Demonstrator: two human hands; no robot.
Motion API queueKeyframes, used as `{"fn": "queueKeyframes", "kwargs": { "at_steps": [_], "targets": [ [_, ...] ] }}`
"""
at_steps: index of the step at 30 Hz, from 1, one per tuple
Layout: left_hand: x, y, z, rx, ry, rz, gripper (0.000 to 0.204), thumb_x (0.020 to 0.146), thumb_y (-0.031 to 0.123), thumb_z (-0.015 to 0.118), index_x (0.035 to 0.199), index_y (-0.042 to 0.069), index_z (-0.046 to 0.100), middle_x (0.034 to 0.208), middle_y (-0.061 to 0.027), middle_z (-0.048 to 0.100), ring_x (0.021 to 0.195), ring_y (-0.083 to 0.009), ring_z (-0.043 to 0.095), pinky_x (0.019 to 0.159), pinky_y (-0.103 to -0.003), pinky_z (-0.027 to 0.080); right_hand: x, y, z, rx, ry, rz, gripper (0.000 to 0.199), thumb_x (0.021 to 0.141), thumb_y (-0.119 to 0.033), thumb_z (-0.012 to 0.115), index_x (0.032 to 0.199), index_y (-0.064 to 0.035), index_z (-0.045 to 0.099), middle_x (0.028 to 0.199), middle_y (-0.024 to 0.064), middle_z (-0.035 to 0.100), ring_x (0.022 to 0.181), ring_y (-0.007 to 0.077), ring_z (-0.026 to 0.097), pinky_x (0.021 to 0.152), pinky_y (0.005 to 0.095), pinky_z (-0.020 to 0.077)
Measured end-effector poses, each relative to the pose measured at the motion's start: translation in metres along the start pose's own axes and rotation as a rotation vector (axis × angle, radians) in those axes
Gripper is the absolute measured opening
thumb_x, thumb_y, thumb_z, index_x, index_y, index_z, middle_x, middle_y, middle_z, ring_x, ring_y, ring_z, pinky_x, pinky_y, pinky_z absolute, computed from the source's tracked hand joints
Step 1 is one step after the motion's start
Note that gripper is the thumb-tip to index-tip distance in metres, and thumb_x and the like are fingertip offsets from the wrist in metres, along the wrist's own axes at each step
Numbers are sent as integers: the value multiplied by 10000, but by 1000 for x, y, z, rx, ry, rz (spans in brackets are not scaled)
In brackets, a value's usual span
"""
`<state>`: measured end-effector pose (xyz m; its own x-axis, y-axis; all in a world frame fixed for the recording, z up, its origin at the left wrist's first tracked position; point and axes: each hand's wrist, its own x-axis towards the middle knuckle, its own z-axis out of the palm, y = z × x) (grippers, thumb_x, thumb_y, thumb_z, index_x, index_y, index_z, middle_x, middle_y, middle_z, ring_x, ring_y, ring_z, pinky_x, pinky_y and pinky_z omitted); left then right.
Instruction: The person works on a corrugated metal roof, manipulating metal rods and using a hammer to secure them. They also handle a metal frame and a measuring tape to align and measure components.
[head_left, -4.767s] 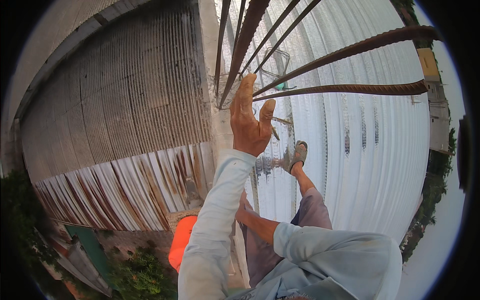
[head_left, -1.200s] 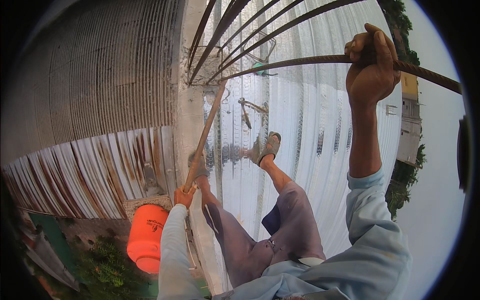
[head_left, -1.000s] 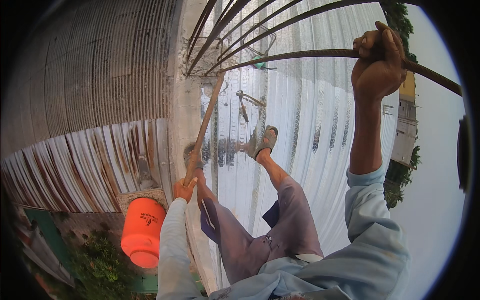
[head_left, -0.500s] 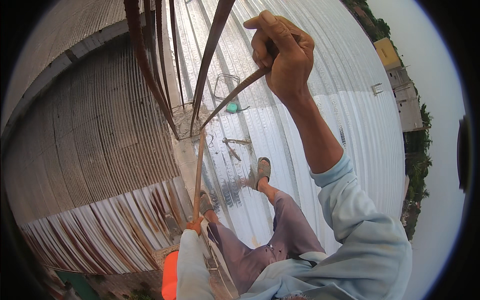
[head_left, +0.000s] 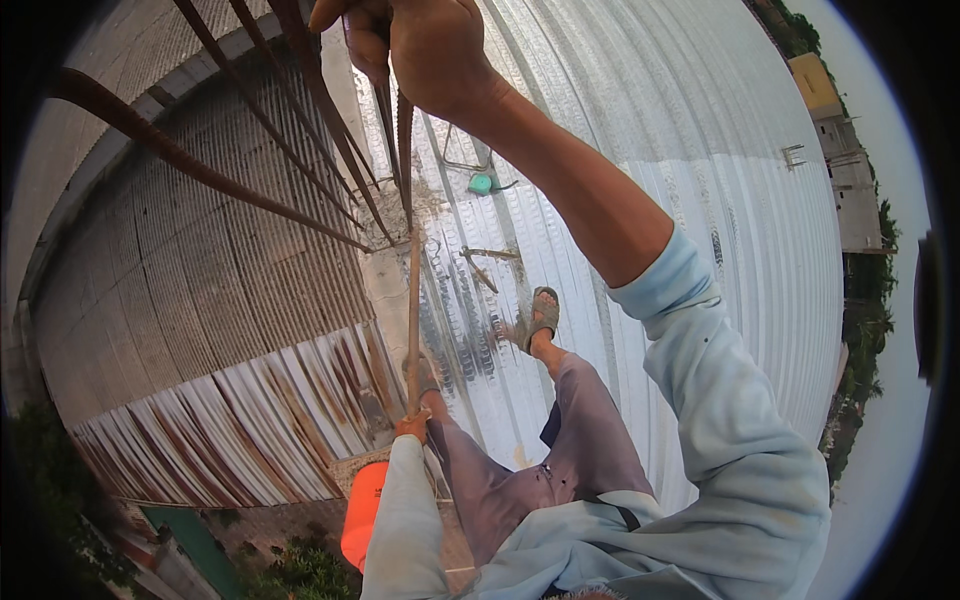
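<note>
While my right hand (head_left: 425, 45) clasps the rusty rebar bundle (head_left: 395, 120) overhead, my left hand (head_left: 411, 424) — low — grips one upright bar (head_left: 413, 310).

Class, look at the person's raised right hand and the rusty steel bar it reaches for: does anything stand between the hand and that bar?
Nothing visible does. The right hand is already closed around the upright rusty bar, and the left hand grips the same bar lower down. The other bars fan away to the left, apart from both hands.

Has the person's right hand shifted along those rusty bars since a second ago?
Yes. The right hand left the long bar out to the right and now grips the upright rebar above the concrete column, nearer the left hand.
</note>
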<state>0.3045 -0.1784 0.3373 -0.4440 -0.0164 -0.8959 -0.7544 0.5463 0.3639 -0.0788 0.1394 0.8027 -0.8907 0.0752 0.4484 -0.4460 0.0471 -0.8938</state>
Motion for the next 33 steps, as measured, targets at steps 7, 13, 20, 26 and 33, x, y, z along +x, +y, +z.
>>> {"fn": "queueKeyframes", "kwargs": {
  "at_steps": [7, 13, 20, 26, 33],
  "targets": [
    [-14, 10, 40, -141, 59, 65, 415, 733, 371, 820, 865, 6, 674, 600, -37, 563, 481, -161, 535, 452, -352, 424, 21, -9, -3, 160, -26, -37, 660, 1063, -539, 317, 566, -129, 460, 498, -40, 328, 461, 88, 270, 440, 292, 220],
    [-29, 20, 44, -2, 22, -15, 431, 757, 388, 781, 915, 5, 660, 613, -67, 579, 472, -195, 542, 451, -373, 444, 48, 9, 0, -25, -12, -71, 711, 1053, -570, 303, 477, -161, 382, 457, -42, 317, 432, 96, 266, 427, 313, 229],
    [-49, 76, 73, 86, -101, -207, 724, 730, 445, 761, 1166, -109, 599, 1026, -266, 665, 968, -343, 661, 856, -415, 514, 36, 15, -20, -40, -1, -91, 719, 1032, -615, 307, 464, -177, 361, 438, -47, 298, 406, 95, 260, 417, 311, 223],
    [7, -16, 81, -78, 75, -362, 724, 713, 441, 778, 1150, -113, 614, 1058, -250, 681, 1031, -359, 657, 893, -404, 513, 32, -10, 23, 136, -40, -132, 720, 1023, -630, 318, 462, -179, 356, 435, -50, 289, 402, 91, 257, 418, 307, 222],
    [-22, 32, 85, -176, 8, -347, 492, 718, 364, 802, 918, -61, 658, 740, -149, 657, 583, -254, 640, 534, -372, 516, 21, 1, 3, 145, -40, -131, 722, 1012, -646, 332, 460, -181, 349, 431, -54, 279, 397, 87, 255, 418, 302, 222]
  ]
}}
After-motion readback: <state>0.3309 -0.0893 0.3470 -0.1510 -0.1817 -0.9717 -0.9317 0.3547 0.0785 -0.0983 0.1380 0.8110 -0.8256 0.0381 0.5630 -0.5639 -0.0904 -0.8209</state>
